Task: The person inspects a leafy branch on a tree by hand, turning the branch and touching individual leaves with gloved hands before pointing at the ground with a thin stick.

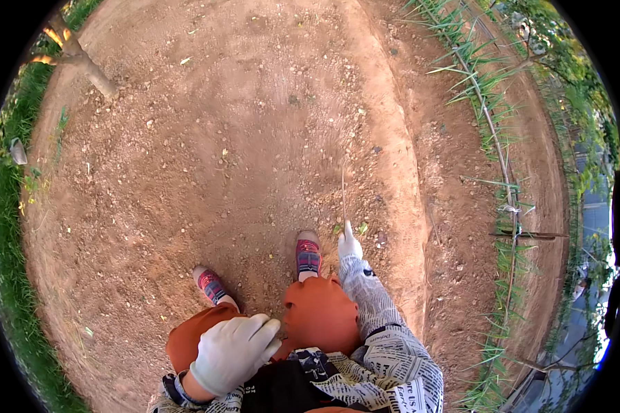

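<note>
My right hand [350, 245], in a white glove, stretches forward over the soil beside my right knee. It grips a thin brown stick-like tool [343, 191] that points away from me; its far end blurs into the ground. My left hand [235, 351], also in a white glove, hovers above my left thigh near my waist. Its fingers are curled and its palm faces away, so I cannot tell whether anything is inside. Below lies bare reddish-brown soil [227, 196] strewn with small stones.
My shoes [308, 253] stand on the soil. A low earth ridge [400, 149] runs along my right, and beyond it a pole rail [488, 116] with grass through it. A small tree trunk [90, 67] rises at far left, near a green grass strip [5, 248].
</note>
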`<state>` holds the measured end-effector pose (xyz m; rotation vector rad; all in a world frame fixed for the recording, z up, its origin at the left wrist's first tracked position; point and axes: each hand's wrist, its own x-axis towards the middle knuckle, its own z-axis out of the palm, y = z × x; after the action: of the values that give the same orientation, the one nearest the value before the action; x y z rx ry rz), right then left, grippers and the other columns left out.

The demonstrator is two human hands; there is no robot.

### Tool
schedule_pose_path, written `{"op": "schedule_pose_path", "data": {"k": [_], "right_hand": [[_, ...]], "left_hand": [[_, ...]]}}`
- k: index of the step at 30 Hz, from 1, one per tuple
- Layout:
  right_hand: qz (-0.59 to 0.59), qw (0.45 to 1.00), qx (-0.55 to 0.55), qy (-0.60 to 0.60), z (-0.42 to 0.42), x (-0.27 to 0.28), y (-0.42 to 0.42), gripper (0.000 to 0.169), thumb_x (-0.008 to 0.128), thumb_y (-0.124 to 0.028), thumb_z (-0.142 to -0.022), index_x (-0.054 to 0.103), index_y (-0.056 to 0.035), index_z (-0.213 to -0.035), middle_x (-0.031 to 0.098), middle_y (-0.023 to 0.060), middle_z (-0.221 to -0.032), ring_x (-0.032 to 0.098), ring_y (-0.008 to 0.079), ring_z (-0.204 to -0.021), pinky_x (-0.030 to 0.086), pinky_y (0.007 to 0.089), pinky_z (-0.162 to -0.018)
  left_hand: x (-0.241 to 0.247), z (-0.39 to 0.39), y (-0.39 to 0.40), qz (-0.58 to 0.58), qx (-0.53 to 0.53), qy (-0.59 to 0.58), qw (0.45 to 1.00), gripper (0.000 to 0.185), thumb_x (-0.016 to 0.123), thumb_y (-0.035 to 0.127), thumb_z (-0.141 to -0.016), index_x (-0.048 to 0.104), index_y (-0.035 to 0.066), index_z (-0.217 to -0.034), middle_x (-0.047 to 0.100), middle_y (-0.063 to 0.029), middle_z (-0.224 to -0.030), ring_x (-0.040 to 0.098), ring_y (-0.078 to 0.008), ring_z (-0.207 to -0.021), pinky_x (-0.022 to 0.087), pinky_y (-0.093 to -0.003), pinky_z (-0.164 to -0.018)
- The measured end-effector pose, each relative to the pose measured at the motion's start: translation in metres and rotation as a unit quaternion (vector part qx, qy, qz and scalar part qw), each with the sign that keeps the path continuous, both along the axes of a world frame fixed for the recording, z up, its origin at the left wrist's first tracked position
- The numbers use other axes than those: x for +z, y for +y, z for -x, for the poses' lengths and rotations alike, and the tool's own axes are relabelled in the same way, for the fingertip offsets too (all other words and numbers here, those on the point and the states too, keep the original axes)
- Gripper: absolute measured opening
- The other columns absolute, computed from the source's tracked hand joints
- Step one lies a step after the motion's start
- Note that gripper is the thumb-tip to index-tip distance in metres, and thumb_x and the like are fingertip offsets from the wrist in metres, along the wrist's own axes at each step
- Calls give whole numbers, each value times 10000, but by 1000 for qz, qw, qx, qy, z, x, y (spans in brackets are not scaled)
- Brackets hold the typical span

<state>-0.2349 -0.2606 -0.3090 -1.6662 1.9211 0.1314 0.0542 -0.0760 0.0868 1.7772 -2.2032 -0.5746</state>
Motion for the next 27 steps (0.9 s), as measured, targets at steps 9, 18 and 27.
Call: {"op": "schedule_pose_path", "data": {"k": [9,18,27], "right_hand": [[149,989,-13,14,-66,24,-216,505,453,-387,-973,369,-320,-1467,695,230,-917,683,409,-845,531,519,-754],[81,992,41,90,-35,8,-174,560,481,-350,-978,265,-363,-1495,704,208,-851,698,392,-793,539,504,-702],[9,995,42,86,27,8,-78,629,490,-349,-979,178,-393,-1523,679,211,-765,683,390,-728,530,497,-672]], "left_hand": [[-2,-11,-24,-77,35,33,996,363,730,190,-754,640,112,-1097,652,-17,-1047,651,-205,-830,520,-329,-697],[-4,-8,-35,-92,33,47,994,355,722,171,-765,639,97,-1102,653,-32,-1049,653,-219,-839,523,-336,-700],[-11,-4,-26,-81,21,15,996,333,707,257,-807,635,120,-1102,646,-19,-1032,646,-178,-818,516,-304,-684]]}}
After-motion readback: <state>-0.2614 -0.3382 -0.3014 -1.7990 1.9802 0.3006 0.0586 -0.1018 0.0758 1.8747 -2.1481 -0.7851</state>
